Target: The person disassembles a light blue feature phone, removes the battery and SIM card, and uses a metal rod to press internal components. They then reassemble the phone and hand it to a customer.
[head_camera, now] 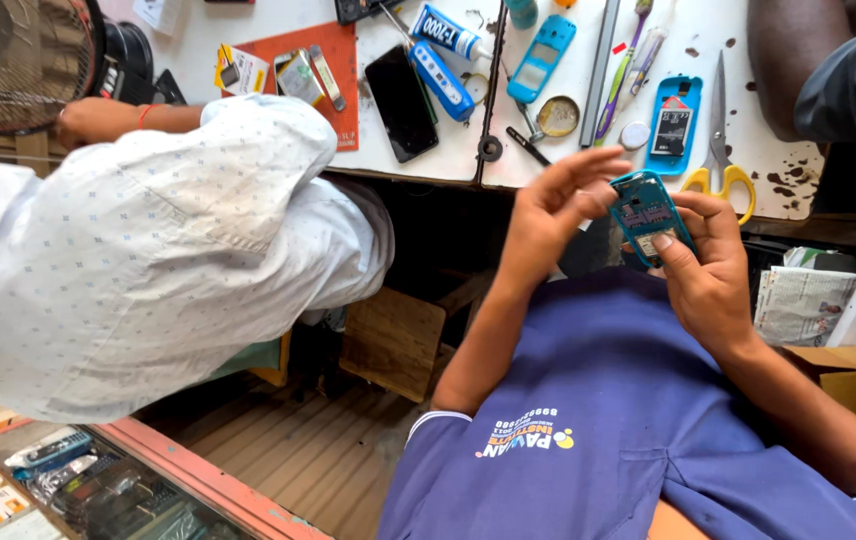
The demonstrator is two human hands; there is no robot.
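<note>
A small blue phone [648, 212] with its back off shows its circuit board, held below the table's edge. My right hand [713, 275] grips it from below and from the right, thumb on its lower end. My left hand [548, 215] is at its left side with the fingers spread. The thumb of that hand touches the phone's upper left edge.
On the white table [748, 40] lie a black smartphone [403, 100], two blue glue tubes [443, 80], a blue phone shell [541, 58], another opened blue phone [674, 125], yellow-handled scissors [718, 170] and toothbrushes [623, 80]. A co-worker in a white shirt [148, 250] leans in at left.
</note>
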